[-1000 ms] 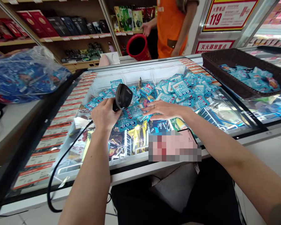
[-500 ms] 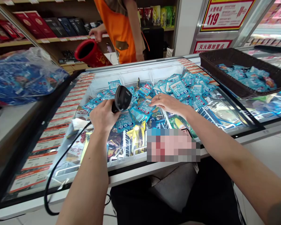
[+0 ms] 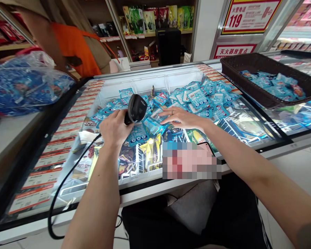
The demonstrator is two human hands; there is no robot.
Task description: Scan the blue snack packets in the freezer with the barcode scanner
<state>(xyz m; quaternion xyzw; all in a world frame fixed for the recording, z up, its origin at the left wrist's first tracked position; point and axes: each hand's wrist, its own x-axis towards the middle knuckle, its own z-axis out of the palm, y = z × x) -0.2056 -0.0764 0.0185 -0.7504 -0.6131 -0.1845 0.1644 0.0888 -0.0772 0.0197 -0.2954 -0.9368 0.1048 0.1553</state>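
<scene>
My left hand [image 3: 115, 128] is wrapped round the handle of a black barcode scanner [image 3: 137, 108], its head tilted over the freezer. A black cable [image 3: 67, 174] runs down from its grip. My right hand [image 3: 182, 117] hovers palm down with fingers stretched out, over or lightly touching the blue packets [image 3: 153, 125] in the middle; contact cannot be made out. More blue packets [image 3: 197, 97] are heaped to the right of it. Underneath, wire baskets hold yellow-wrapped items [image 3: 151, 152] and other frozen goods.
A brown basket [image 3: 269, 98] with blue packets stands on the freezer at right. A clear bag of blue packs [image 3: 26, 84] lies at left. A person in an orange apron [image 3: 75, 48] is behind the freezer. A blurred patch hides part of the front edge.
My right hand has shifted slightly left, fingers spreading more. The scanner has barely moved. The person in orange has moved left, and the red container they held is now mostly hidden.
</scene>
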